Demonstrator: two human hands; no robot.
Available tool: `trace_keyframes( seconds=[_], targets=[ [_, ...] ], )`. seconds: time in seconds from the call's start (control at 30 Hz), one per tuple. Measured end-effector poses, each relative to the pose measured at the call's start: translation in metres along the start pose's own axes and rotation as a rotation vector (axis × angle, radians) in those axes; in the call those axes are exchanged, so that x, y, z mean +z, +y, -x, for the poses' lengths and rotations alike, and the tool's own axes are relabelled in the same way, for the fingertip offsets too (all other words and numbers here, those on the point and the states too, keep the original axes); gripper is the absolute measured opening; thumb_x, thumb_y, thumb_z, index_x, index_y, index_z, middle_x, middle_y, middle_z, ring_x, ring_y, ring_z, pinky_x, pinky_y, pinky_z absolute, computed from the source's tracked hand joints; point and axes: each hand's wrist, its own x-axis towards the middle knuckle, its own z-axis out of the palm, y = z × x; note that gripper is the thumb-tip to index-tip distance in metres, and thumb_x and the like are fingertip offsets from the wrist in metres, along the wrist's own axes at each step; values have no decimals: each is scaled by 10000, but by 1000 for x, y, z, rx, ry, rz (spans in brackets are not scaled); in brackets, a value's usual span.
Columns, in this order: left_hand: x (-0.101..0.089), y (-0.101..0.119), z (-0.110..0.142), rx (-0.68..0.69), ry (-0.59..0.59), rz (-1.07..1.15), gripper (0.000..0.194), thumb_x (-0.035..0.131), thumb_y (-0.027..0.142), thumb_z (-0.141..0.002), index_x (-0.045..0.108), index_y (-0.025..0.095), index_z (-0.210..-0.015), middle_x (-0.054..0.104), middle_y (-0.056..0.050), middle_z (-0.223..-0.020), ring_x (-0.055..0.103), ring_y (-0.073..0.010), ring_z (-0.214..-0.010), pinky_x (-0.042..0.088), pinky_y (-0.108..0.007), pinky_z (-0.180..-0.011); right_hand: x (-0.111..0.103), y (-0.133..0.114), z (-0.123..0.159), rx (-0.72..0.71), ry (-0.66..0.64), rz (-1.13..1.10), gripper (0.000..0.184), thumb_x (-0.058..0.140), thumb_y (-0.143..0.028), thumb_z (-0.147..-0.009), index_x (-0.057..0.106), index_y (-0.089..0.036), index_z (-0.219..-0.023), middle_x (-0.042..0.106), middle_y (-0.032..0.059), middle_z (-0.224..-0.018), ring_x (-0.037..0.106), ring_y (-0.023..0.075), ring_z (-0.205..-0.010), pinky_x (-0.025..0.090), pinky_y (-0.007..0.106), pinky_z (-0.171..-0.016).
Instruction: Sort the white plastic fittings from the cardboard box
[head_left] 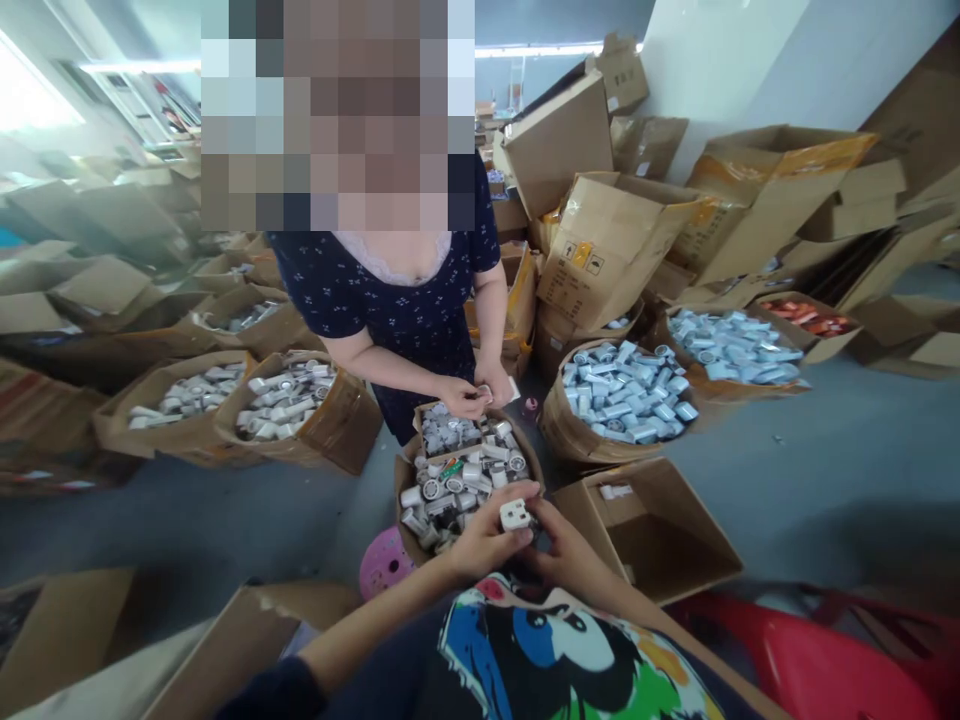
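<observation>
My left hand [491, 530] is closed around a small white plastic part [515, 514] with dark slots in its end. Close beside it, my right hand [559, 540] has bent fingers near the same part; whether they grip it is hidden. Both hands are over the near edge of a cardboard box [405, 480] full of white and grey plastic housings [465, 490]. On top of these lies a smaller open carton [424, 430] of pale translucent pieces [450, 432]. Across the box, another person's hands [480, 395] hold a small white piece.
Boxes of light-blue parts [626, 390] stand right, with an open carton [660, 530] nearer me. Boxes of white parts [289, 400] are left. A pink stool [386, 565] and red chair [810, 660] are close by. A person [397, 300] faces me.
</observation>
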Motion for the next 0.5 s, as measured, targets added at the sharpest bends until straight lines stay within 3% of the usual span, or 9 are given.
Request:
trace_keyframes(
  seconds=[0.2,0.4,0.5],
  targets=[
    [51,-3,-34,-41,-57,-96,556,580,363,-851,454,134,-1341,375,-140,-1400,321,-233,-1329,231,-378,-1131,-49,11,18,34,12,-13,417,556,-258,-787,527,-144,-1188,562,121,-1154,546,244,-1046,440,371,-919],
    [96,-11,-61,-342,-11,-213,984,657,442,-735,132,67,-1478,179,-160,-1499,190,-245,-1391,147,-375,-1161,-103,46,28,74,68,84,385,557,-403,-757,615,-142,-1034,625,123,-1022,590,269,-951,472,387,-864],
    [107,-35,-63,-450,91,-223,979,639,499,-737,163,67,-1475,172,-141,-1506,193,-230,-1391,147,-327,-1157,-137,74,33,158,120,124,468,582,-488,-752,592,-134,-1058,627,132,-1034,588,286,-972,466,381,-873]
  ],
)
